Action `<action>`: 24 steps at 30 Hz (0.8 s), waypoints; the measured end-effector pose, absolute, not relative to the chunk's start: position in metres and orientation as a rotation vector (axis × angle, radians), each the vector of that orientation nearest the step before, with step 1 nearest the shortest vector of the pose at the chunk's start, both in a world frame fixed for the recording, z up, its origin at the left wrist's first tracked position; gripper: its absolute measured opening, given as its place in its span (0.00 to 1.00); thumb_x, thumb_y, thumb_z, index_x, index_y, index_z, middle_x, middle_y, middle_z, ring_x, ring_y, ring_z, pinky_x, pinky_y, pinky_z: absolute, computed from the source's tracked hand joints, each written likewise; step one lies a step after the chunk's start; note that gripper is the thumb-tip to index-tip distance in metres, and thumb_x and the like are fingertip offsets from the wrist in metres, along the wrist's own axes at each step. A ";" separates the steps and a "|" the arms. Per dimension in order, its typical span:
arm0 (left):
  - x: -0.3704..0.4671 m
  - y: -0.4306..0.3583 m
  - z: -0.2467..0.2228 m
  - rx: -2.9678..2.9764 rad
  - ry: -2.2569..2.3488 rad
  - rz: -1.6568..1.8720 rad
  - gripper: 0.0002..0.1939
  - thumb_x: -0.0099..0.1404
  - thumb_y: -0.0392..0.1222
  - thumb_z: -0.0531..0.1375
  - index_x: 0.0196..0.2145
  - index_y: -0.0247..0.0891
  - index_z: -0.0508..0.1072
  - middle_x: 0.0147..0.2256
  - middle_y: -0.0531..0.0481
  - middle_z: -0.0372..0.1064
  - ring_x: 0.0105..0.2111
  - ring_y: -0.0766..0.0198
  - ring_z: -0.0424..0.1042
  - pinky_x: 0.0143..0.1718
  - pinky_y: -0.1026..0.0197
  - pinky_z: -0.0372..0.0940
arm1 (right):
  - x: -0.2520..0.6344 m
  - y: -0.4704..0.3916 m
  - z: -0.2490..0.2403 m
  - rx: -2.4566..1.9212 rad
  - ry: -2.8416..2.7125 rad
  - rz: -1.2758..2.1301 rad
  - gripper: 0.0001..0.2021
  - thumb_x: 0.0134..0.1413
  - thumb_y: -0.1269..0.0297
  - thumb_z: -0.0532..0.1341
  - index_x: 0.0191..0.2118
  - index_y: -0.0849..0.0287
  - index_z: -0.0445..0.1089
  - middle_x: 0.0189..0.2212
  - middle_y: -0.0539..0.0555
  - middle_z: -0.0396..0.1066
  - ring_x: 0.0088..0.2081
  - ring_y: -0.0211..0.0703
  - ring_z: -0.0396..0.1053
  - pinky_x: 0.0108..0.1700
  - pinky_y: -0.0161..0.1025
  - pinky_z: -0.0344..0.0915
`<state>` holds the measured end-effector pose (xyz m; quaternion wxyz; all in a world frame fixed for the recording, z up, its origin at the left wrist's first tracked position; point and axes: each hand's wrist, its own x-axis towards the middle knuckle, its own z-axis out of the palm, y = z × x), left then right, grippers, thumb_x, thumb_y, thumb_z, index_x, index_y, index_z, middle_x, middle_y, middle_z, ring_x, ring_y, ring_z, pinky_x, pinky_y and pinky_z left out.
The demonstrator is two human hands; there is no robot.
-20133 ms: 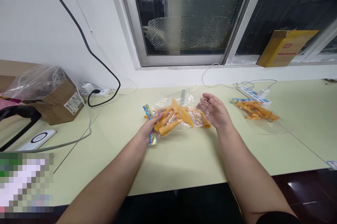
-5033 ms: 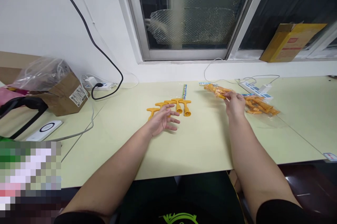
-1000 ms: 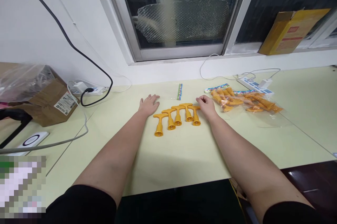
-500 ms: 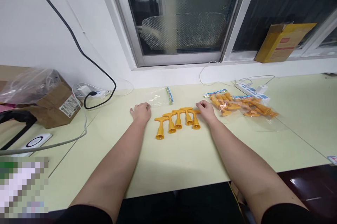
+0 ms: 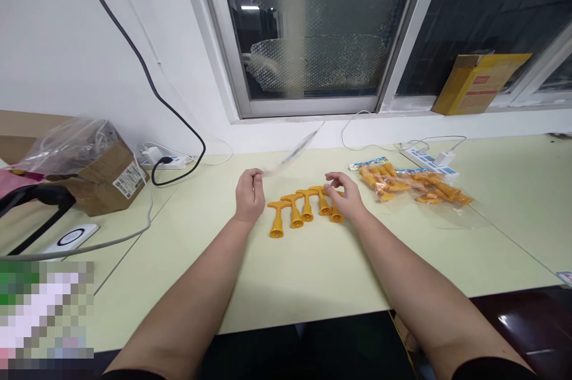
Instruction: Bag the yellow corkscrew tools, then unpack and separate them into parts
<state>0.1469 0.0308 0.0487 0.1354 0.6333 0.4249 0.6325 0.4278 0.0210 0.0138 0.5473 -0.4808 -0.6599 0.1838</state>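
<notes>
My left hand (image 5: 250, 196) pinches the edge of a clear plastic bag (image 5: 298, 148), raised off the table and seen nearly edge-on, blurred by motion. My right hand (image 5: 348, 196) has its fingers apart and hovers by the right end of a row of yellow T-shaped plastic pieces (image 5: 307, 206). Each piece has a crossbar at the top and a hollow, flared end towards me. The rightmost one is partly covered by my right hand. Whether the fingers touch it I cannot tell.
Clear bags of similar yellow pieces (image 5: 388, 178) lie to the right, before a power strip (image 5: 426, 159). A cardboard box (image 5: 105, 180), another power strip (image 5: 179, 161) and a black cable (image 5: 154, 85) are at left. A yellow carton (image 5: 476, 85) leans at the window.
My left hand has taken hold of the plastic bag and lifted it from the table. My right hand has opened and shifted left over the end of the row.
</notes>
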 end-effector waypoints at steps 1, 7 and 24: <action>0.154 0.025 0.054 1.677 1.144 1.891 0.10 0.70 0.51 0.58 0.41 0.43 0.71 0.32 0.50 0.63 0.32 0.61 0.63 0.41 0.58 0.64 | 0.425 0.017 0.016 -1.113 -1.614 0.395 0.16 0.58 0.55 0.62 0.50 0.54 0.71 0.44 0.56 0.73 0.41 0.47 0.69 0.48 0.48 0.69; 0.183 -0.004 0.081 0.934 0.616 1.707 0.15 0.69 0.59 0.57 0.40 0.45 0.70 0.28 0.54 0.54 0.25 0.67 0.56 0.23 0.67 0.57 | 0.409 0.004 0.020 -0.978 -1.661 0.639 0.16 0.60 0.54 0.62 0.50 0.54 0.70 0.45 0.56 0.73 0.43 0.46 0.70 0.49 0.47 0.69; 0.175 0.024 0.042 0.411 0.686 1.451 0.11 0.69 0.45 0.63 0.31 0.40 0.68 0.26 0.55 0.68 0.24 0.70 0.69 0.28 0.66 0.67 | 0.403 -0.009 0.032 -0.893 -1.732 0.630 0.16 0.61 0.57 0.63 0.52 0.52 0.66 0.50 0.57 0.71 0.47 0.48 0.72 0.51 0.49 0.71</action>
